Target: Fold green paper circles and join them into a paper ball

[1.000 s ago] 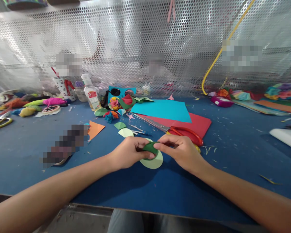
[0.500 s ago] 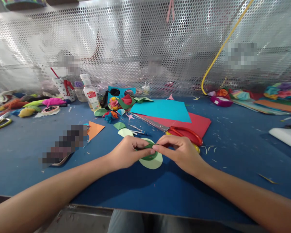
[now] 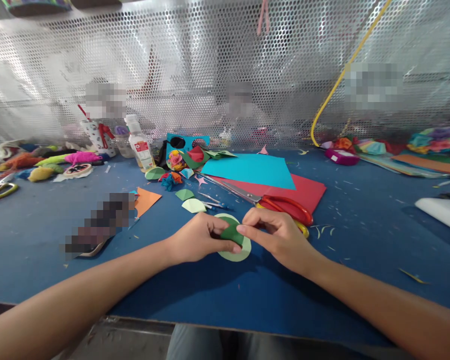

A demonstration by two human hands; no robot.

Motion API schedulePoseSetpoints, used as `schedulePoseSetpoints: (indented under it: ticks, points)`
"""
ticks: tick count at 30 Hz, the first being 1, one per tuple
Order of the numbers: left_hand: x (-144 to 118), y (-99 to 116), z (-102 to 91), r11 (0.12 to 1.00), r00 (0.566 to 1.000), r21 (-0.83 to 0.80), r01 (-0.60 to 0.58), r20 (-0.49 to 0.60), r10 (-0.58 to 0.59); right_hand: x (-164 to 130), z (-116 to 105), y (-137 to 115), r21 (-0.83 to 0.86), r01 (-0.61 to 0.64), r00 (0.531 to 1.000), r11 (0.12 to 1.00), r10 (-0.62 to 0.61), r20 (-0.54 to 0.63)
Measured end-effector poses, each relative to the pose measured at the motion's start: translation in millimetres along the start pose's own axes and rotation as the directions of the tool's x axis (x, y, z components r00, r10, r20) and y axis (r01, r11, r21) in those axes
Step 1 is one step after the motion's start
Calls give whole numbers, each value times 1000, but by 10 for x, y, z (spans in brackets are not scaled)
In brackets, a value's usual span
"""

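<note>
L hand [image 3: 198, 240] and R hand [image 3: 275, 235] meet at bench [image 3: 360, 240] centre, near front edge. Both pinch one dark green paper piece [image 3: 231, 231], folded, small. L grip: thumb + fingers clamped on its left side. R grip: thumb + forefinger clamped on its right edge. Piece sits just above a pale green paper circle [image 3: 237, 250], which lies flat on the bench; can't tell whether the two touch.

Surroundings: red-handled scissors [image 3: 281, 204] just behind R hand, blades pointing back-left, resting partly on red sheet [image 3: 307, 190]. Cyan sheet [image 3: 251, 171] overlaps the red one. Pale green folded cutouts [image 3: 193, 205] just behind L hand. Orange paper triangle [image 3: 147, 199] to the left. Glue bottle [image 3: 139, 142] upright, back left. Paper scraps scattered over blue bench surface. Perforated metal screen [image 3: 210, 65] along the back.
</note>
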State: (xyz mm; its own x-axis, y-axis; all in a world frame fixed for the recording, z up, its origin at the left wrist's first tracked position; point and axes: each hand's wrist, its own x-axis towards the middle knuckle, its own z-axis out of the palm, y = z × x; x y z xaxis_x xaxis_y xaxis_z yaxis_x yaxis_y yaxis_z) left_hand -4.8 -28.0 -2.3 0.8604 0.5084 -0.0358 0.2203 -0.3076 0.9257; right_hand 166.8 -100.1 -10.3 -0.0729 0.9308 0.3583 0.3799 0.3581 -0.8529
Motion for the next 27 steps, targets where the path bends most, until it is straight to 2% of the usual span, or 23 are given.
schedulePoseSetpoints:
  ticks: [4, 11, 21, 27]
  points:
    - [-24, 37, -10, 998, 1000, 57, 18, -5, -18, -7, 0, -20, 12, -9, 1000, 1000, 9, 15]
    - [1, -3, 9, 999, 1000, -50, 10, 6, -10, 11, 22, -9, 13, 9, 1000, 1000, -9, 22]
    - [-55, 100, -8, 988, 999, 152, -28, -28, 32, -24, 27, -20, 14, 47, 998, 999, -47, 48]
    - [-59, 82, 27, 999, 1000, -35, 8, 9, -8, -30, 27, -54, -1, 67, 996, 998, -67, 53]
